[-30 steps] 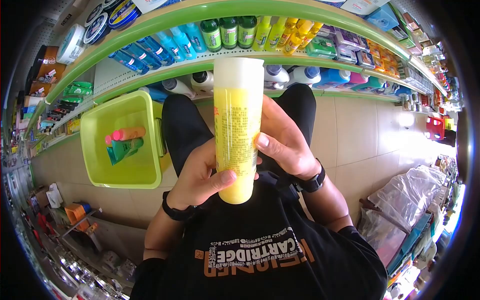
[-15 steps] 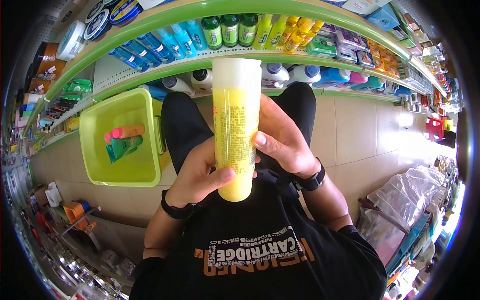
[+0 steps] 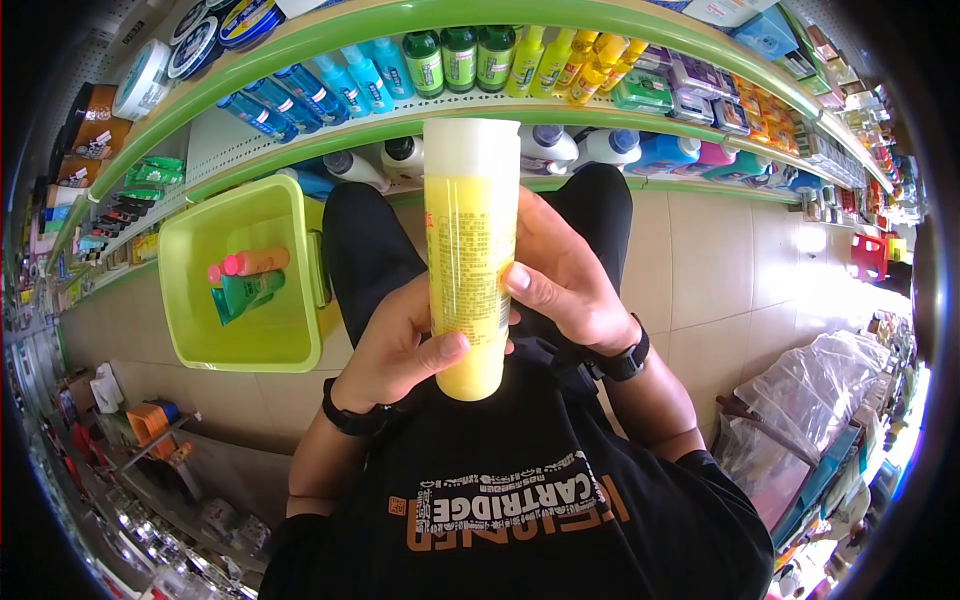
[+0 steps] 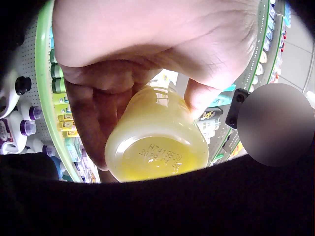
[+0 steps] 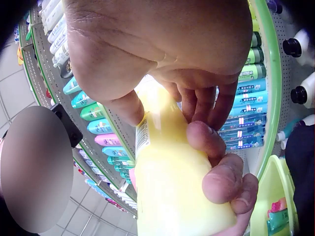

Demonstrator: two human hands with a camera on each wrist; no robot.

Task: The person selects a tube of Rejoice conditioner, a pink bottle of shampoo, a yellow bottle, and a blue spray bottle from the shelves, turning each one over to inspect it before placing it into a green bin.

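A yellow bottle (image 3: pixel 468 260) with a whitish cap end stands upright between both hands in the head view, printed text facing the camera. The left hand (image 3: pixel 398 345) grips its lower part, thumb across the front. Higher up, the right hand (image 3: pixel 565 280) holds the other side with its thumb on the label edge. In the left wrist view the bottle's base (image 4: pixel 157 157) shows printed characters, with the left hand (image 4: pixel 152 49) around it. The right wrist view has the bottle (image 5: pixel 177 182) between the right hand's (image 5: pixel 157 54) thumb and fingers, a barcode near the thumb.
A yellow-green basket (image 3: pixel 175 290) on the floor at the left holds a green tube (image 3: pixel 246 296) and pink-capped bottles (image 3: pixel 262 262). Green-edged shelves (image 3: pixel 400 20) with rows of bottles run across the front. Clear plastic sheeting (image 3: pixel 815 385) lies over goods at the right.
The bottle has shifted very slightly left and turned a little, its printed text moving toward the left side. Both hands keep hold of it.
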